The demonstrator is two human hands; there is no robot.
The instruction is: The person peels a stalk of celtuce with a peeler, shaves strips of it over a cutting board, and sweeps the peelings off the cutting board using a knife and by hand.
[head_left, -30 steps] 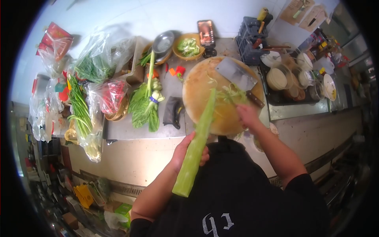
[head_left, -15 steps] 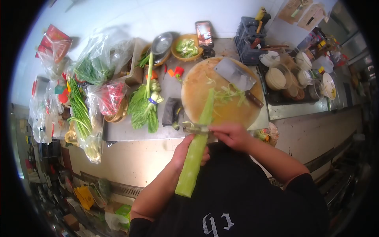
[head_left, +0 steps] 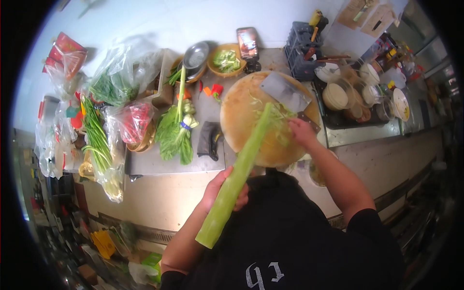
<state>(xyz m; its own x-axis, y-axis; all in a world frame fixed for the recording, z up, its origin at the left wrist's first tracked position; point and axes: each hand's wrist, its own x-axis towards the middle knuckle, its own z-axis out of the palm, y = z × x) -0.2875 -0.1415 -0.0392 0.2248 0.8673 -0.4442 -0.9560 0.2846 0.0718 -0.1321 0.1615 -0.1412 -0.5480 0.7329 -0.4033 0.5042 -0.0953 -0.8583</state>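
Note:
My left hand [head_left: 226,189] is wrapped round a long, pale green peeled stem [head_left: 235,181], which slants from my lap up over the round wooden board [head_left: 237,104]. My right hand [head_left: 303,131] is closed over the right part of the board, just right of the stem's far tip. Its peeler is blurred and hard to see against the thin green peelings [head_left: 285,126]. Behind the peelings a cleaver [head_left: 285,91] lies flat, its handle partly covered by my right hand.
Leafy greens [head_left: 171,133] and a dark cloth-like item [head_left: 209,140] lie left of the board. Behind stand a bowl of cut greens [head_left: 226,61], a phone [head_left: 248,44] and a grey crate [head_left: 300,50]. Bowls [head_left: 335,96] stand at right, bagged vegetables [head_left: 113,87] at left.
My right hand went from the board to the middle of the stem with the peeler, then back out to the right over the peelings. The stem now tilts more, its near end further left.

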